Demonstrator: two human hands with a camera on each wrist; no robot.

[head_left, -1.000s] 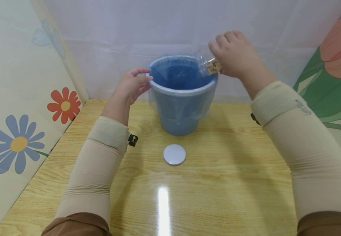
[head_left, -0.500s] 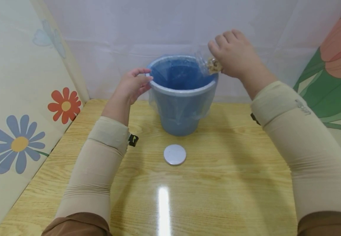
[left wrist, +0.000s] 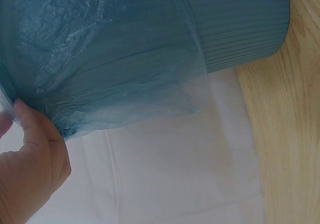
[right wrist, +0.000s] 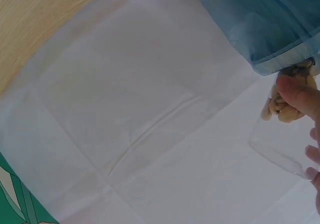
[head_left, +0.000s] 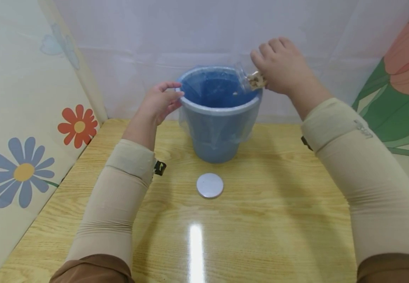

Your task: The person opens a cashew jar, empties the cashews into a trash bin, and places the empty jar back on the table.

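Note:
In the head view a blue trash bin [head_left: 215, 145] stands upright on the table, lined with a clear plastic bag [head_left: 222, 125] folded over its rim. My left hand [head_left: 162, 100] grips the bin's left rim, thumb and fingers on either side of it. My right hand [head_left: 278, 65] holds a clear jar [head_left: 240, 76] tipped over the right rim, its mouth toward the inside. Tan, curved pieces [right wrist: 290, 103] lie in the jar, partly behind my thumb in the right wrist view. One small pale piece [head_left: 235, 94] shows inside the bin below the jar's mouth.
A round white disc [head_left: 209, 185], like a lid, lies on the wooden table [head_left: 254, 220] in front of the bin. White cloth [head_left: 147, 35] hangs close behind the bin. Flower-painted panels [head_left: 24, 118] stand at both sides.
The pieces in the jar have shifted, and a small pale one now shows below its mouth. The left hand and the bin have stayed in place; the right hand has barely moved.

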